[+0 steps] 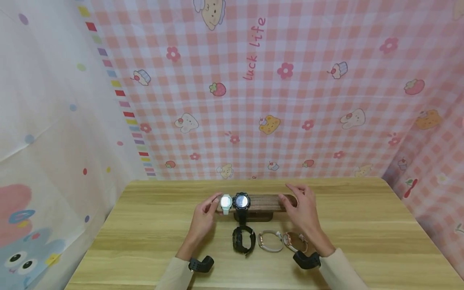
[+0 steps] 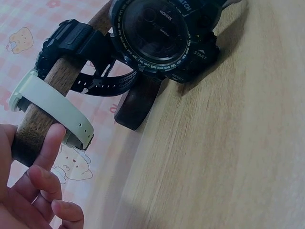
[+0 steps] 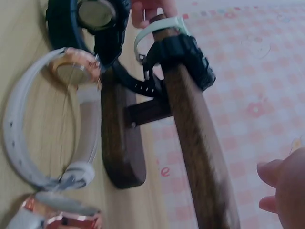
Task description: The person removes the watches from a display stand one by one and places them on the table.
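Observation:
A dark wooden watch stand [image 1: 267, 203] carries a pale green watch [image 1: 226, 202] at its left end, with a black watch [image 1: 241, 200] beside it. My left hand [image 1: 204, 216] pinches the bar's left end next to the pale watch; in the left wrist view its index finger [image 2: 51, 143] lies against the wood. Around the bar's right end hovers my right hand [image 1: 303, 207], thumb and fingers spread. The right wrist view shows its fingertips [image 3: 269, 172] apart from the bar, holding nothing.
In front of the stand lie another black watch [image 1: 238, 240], a white-strapped watch [image 1: 270, 241] and a rose-gold watch [image 1: 288, 240] in a row on the wooden table [image 1: 145, 241]. Behind the table hangs a pink checked cloth [image 1: 232, 108].

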Demonstrator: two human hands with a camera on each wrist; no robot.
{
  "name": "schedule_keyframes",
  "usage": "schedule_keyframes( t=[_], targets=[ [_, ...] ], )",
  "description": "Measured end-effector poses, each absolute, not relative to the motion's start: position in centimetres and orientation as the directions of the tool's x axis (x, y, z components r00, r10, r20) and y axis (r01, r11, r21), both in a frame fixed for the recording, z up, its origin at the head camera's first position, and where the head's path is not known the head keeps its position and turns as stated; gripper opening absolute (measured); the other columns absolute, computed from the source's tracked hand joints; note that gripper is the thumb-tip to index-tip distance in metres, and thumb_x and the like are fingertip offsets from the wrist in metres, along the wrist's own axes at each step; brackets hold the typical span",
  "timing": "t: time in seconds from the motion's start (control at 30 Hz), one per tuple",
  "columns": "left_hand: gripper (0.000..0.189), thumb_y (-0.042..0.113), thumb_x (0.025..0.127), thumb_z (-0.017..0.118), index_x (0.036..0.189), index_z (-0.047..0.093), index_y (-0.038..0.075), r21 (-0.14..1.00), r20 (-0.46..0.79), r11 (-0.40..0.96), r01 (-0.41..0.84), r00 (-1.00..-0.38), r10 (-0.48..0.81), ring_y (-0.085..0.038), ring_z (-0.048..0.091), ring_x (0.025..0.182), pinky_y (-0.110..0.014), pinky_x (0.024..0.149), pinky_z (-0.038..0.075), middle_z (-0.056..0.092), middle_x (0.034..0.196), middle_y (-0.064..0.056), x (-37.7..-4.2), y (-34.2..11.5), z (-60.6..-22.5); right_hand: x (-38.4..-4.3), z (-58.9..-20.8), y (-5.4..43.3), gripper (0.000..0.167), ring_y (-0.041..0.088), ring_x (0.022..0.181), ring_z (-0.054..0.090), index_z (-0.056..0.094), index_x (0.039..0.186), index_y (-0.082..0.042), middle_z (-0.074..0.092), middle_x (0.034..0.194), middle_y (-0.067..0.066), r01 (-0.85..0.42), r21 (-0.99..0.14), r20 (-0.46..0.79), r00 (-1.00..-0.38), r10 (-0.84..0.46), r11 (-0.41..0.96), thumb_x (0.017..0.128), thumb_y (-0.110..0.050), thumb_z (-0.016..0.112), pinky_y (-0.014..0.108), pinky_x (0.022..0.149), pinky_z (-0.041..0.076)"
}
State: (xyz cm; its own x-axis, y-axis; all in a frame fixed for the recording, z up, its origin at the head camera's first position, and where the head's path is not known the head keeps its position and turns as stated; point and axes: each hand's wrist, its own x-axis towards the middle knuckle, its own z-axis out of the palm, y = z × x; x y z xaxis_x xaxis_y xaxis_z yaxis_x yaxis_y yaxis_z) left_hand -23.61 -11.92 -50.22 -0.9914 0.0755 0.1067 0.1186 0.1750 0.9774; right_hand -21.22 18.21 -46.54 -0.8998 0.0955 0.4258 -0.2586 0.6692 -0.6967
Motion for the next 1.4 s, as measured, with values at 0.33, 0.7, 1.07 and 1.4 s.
schedule_keyframes(
  t=[0.33,0.7,1.07,1.4],
  targets=[
    [0.036,0.026,0.105,0.051,0.137,0.06,0.013,0.971,0.143,0.185,0.155,-0.987,0.076,-0.036,0.069,0.084,-0.025,0.058,0.044,0.068,0.12,-0.01,-23.6,-12.0,-51.0,-21.4,-47.8,19.3,0.051,0.046,0.115,0.053,0.052,0.143,-0.005,0.056,0.128,0.031,-0.211,-0.673,0.287,-0.958,-0.012,0.709,0.1,-0.032,0.06,0.061,0.092,0.044],
    [0.037,0.027,0.105,0.051,0.137,0.06,0.011,0.969,0.151,0.188,0.163,-0.986,0.075,-0.038,0.069,0.084,-0.026,0.06,0.046,0.07,0.113,-0.011,-23.5,-12.0,-51.1,-21.4,-48.3,19.8,0.056,0.015,0.062,0.046,0.045,0.15,-0.019,0.048,0.072,0.005,-0.115,-0.764,0.131,-0.991,-0.022,0.635,0.099,-0.039,0.06,0.03,0.058,0.041],
    [0.034,0.024,0.105,0.05,0.136,0.06,0.013,0.973,0.133,0.183,0.143,-0.989,0.064,-0.04,0.068,0.086,-0.03,0.065,0.051,0.068,0.107,-0.015,-23.4,-11.8,-50.3,-21.3,-48.2,19.5,0.054,0.015,0.062,0.048,0.047,0.148,-0.024,0.052,0.072,0.006,-0.062,-0.814,0.084,-0.996,0.011,0.577,0.098,-0.04,0.061,0.028,0.053,0.042],
    [0.034,0.027,0.105,0.049,0.135,0.062,0.018,0.94,0.159,0.302,0.159,-0.987,0.027,-0.02,0.061,0.095,-0.027,0.077,0.049,0.064,0.131,-0.004,-23.6,-11.8,-50.5,-21.4,-48.0,19.4,0.052,0.016,0.067,0.051,0.051,0.145,-0.02,0.064,0.094,0.011,-0.054,-0.805,0.088,-0.996,0.028,0.59,0.098,-0.037,0.063,0.03,0.058,0.042]
  ],
)
